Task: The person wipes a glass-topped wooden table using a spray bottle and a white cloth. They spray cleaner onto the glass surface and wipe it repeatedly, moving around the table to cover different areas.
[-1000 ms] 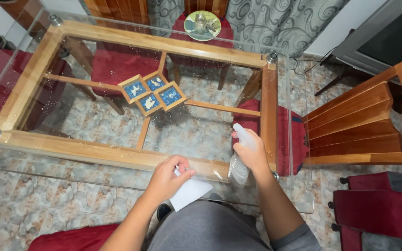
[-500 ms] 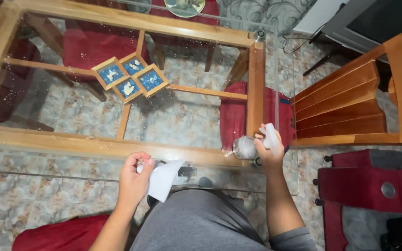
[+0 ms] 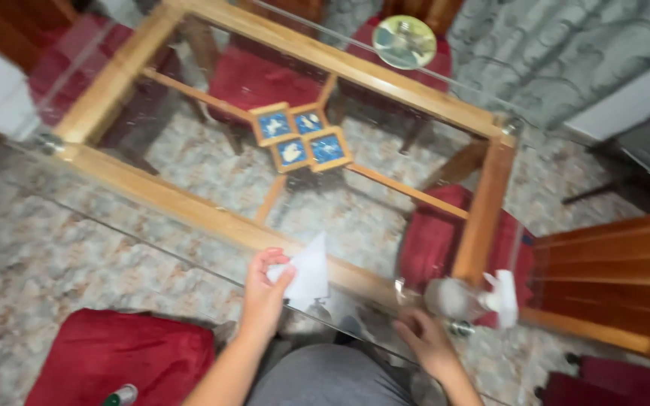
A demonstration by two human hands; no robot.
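While left hand [image 3: 265, 289] pinches white cloth [image 3: 306, 274], spray bottle [image 3: 469, 298] lies just beyond right hand [image 3: 421, 340], grip loose, empty.

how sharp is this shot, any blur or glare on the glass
Head view: the whole frame is smeared by motion blur, worst at the edges. The spray bottle on the glass table and the right hand are soft; the left hand with the white cloth is only a little clearer. The glass shows faint reflections and droplets, no strong glare.
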